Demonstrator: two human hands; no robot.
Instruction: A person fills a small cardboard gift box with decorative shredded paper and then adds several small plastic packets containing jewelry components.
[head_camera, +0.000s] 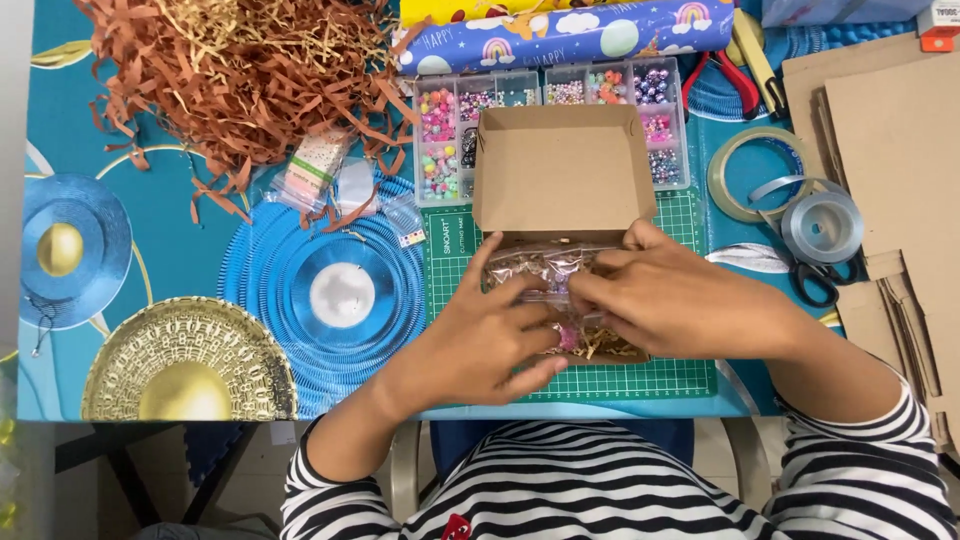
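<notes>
Landmark: the open cardboard box (563, 170) on the green cutting mat (640, 378).

Left of the box: heap of brown paper shreds (240, 75), a few small clear packets (345, 190) below it.

At the box, front half: left hand (490, 335) lies with fingers spread and curled onto a clear plastic bag (545, 268) inside the box; thumb and forefinger look to be pinching its near edge. Right hand (665, 295) covers the bag's right end, fingers bent over it, pressing or pinching; the exact hold cannot be told from here.

Bag likely light, soft, crinkly and slick; contents probably small and loose, so they would shift. Best taken by the edges or sealed top, not squeezed mid-body. The box looks thin and stiff, easy to dent at the flaps.

Behind the box: bead organiser (440, 150), half covered by the raised lid.

Right of the box: tape rolls (760, 175), grey ribbon spool (822, 228), scissors (815, 280), flat cardboard sheets (890, 140).

Hidden: bag contents, box floor, both palms. Something pink and some pale shreds (600, 345) peek out under the hands.
</notes>
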